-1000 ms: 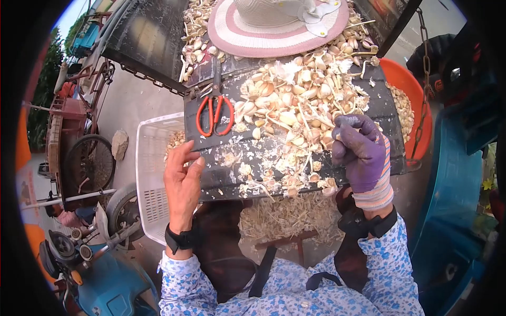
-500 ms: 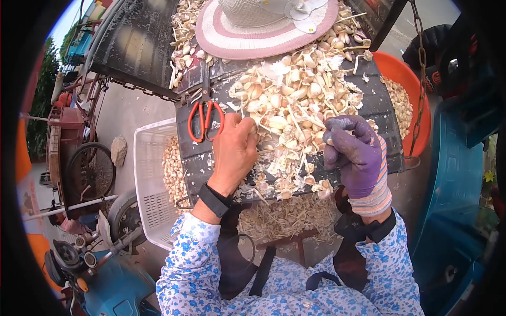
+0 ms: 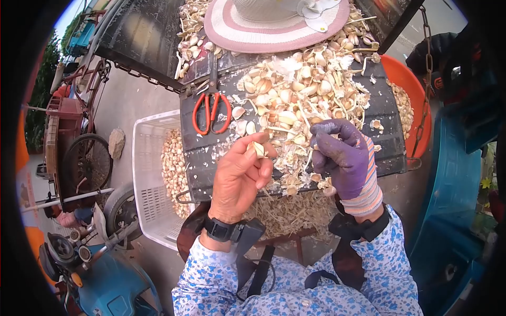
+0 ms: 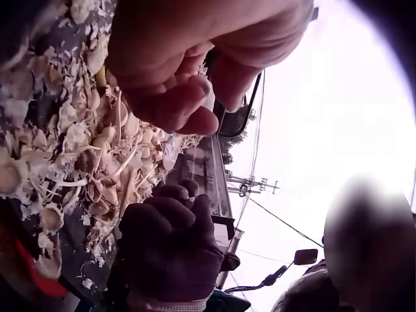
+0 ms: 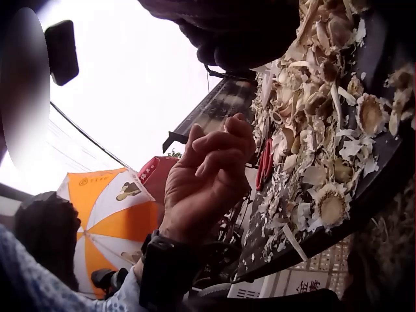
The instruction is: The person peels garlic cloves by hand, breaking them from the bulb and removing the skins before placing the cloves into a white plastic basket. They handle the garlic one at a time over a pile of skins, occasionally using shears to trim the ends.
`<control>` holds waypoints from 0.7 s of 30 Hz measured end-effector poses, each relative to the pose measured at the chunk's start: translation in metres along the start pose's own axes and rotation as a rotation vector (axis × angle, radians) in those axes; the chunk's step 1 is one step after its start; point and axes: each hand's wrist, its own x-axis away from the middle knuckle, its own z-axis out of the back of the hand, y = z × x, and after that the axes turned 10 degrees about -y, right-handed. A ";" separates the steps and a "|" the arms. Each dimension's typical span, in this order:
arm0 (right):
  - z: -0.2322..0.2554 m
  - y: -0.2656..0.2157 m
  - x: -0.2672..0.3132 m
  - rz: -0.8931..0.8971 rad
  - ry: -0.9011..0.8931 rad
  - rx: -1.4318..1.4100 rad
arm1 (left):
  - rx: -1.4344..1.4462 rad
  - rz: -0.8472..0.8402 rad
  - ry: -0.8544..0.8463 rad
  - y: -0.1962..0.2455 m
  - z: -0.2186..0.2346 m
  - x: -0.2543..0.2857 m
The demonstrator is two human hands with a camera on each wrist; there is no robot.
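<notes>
In the head view my bare left hand (image 3: 240,174) is turned palm up near the front of the black board (image 3: 197,168), pinching a pale garlic clove (image 3: 257,149) between thumb and fingers. Beside it on the right, my right hand (image 3: 345,163) wears a purple glove with a striped cuff. Its fingers are curled in and the thumb meets them; a small pale bit shows between the fingertips in the left wrist view, of a kind I cannot tell. Just beyond both hands spreads a heap of garlic cloves (image 3: 295,87) with stems and papery skins.
Red-handled scissors (image 3: 212,113) lie left of the heap. A striped sun hat (image 3: 276,26) rests on garlic at the back. A white basket (image 3: 153,200) of cloves stands left, an orange basin (image 3: 419,100) of cloves right. A chain (image 3: 426,68) hangs beside the basin.
My left hand moved from the board's left edge to the heap, then came back toward me with a garlic clove. My right hand shifted slightly left, its fingers still curled.
</notes>
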 end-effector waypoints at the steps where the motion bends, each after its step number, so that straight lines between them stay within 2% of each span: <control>1: -0.001 0.002 -0.001 -0.003 -0.008 -0.009 | -0.097 0.010 0.012 -0.001 0.000 0.002; 6: -0.009 0.009 -0.004 -0.058 -0.085 0.006 | -0.393 -0.049 0.008 -0.006 -0.006 0.008; 12: -0.016 0.017 -0.001 -0.070 -0.198 0.178 | -0.565 0.061 0.046 0.002 -0.008 0.016; 18: -0.026 0.020 -0.003 -0.052 -0.246 0.319 | -0.546 -0.043 0.016 -0.007 -0.010 0.020; 21: -0.027 0.020 -0.001 -0.055 -0.259 0.338 | -0.724 -0.068 0.023 -0.012 -0.016 0.020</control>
